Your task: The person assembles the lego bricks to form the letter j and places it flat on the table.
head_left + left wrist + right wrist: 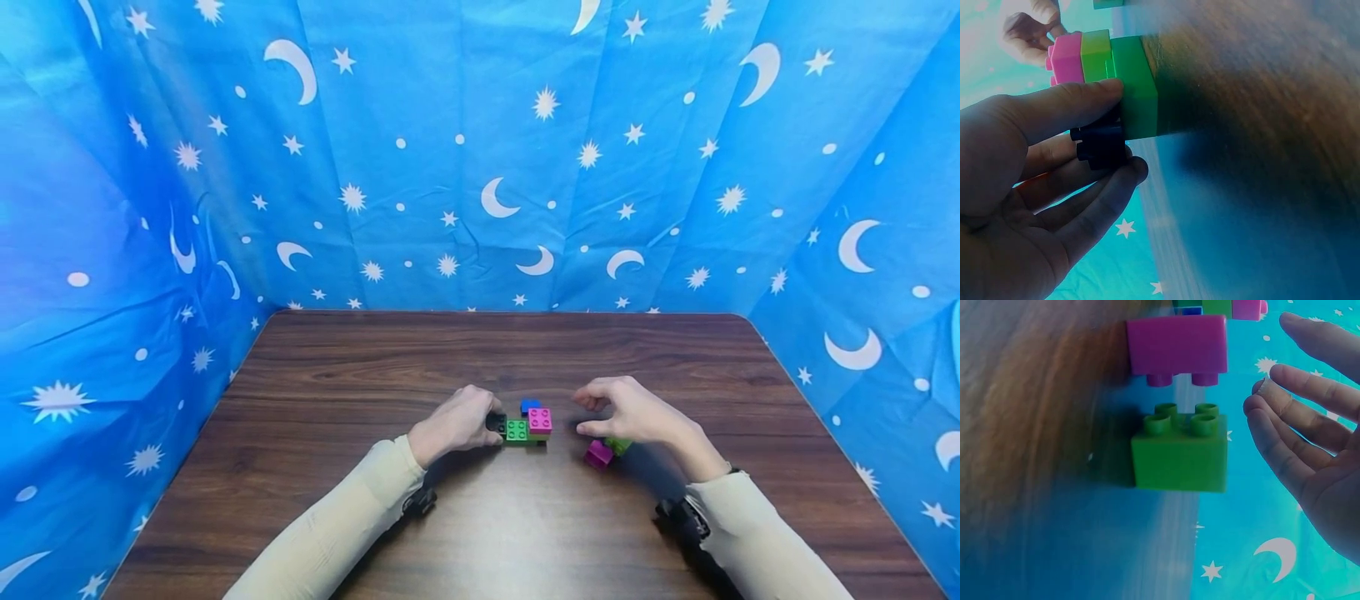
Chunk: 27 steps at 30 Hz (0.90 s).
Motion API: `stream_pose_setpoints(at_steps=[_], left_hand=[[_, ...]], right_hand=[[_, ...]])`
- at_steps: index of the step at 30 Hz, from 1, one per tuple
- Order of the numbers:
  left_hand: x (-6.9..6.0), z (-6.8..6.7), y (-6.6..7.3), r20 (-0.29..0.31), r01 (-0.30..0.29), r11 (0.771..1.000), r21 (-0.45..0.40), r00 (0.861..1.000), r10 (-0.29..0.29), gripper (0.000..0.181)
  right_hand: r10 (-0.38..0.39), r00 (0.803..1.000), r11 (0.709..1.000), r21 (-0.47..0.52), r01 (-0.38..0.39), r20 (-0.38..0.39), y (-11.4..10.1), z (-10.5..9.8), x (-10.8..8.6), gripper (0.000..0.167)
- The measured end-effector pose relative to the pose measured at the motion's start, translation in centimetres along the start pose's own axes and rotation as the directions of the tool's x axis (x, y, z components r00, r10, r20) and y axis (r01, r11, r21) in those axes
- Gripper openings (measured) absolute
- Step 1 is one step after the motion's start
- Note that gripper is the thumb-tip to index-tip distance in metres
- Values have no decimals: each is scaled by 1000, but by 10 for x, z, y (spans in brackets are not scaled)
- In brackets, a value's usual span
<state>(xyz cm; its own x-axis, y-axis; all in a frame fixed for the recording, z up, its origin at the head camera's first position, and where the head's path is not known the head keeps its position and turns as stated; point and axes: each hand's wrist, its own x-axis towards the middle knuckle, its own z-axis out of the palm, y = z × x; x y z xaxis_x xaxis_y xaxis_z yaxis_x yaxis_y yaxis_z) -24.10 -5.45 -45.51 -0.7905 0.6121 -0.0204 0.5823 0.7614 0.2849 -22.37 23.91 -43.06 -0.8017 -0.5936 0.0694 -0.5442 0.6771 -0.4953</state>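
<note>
Toy building bricks joined in a low build stand mid-table: a green brick (516, 430), a pink brick (539, 417) on top of a lime brick (1096, 56), and a blue brick (530, 406) behind. At the build's left end, my left hand (459, 421) pinches a black brick (1100, 147) between thumb and fingers. My right hand (633, 408) is off to the right, holding nothing, with its fingers spread apart from the thumb. Below and beside it lie a magenta brick (1175, 347) and a loose lime-green brick (1179, 459), studs facing each other.
The bricks rest on a dark wood-grain table (375, 358). Blue cloth (427, 100) with white moons and stars hangs behind and at both sides. A black wrist device (682, 518) sits under the right forearm, and another (420, 501) under the left.
</note>
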Motion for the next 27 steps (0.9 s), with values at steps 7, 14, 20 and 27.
stream_pose_setpoints(at_steps=[7, 14, 20, 27], left_hand=[[0, -1, 0, 8, 8, 1000, -11, 1000, -8, 32], [-2, 0, 0, 9, 20, 1000, -17, 1000, -20, 35], [-1, 0, 1, 1, 16, 1000, -17, 1000, -16, 35], [-1, 0, 1, -6, 10, 999, -32, 1000, -11, 36]], right_hand=[[0, 1000, 1000, 0, 0, -22, 6, -1, -7, 41], [6, 1000, 1000, -5, -6, -20, 12, -3, -16, 44], [31, 999, 999, -22, -32, -22, 13, -5, -24, 45], [31, 999, 999, -15, -32, -21, 15, -3, -29, 45]])
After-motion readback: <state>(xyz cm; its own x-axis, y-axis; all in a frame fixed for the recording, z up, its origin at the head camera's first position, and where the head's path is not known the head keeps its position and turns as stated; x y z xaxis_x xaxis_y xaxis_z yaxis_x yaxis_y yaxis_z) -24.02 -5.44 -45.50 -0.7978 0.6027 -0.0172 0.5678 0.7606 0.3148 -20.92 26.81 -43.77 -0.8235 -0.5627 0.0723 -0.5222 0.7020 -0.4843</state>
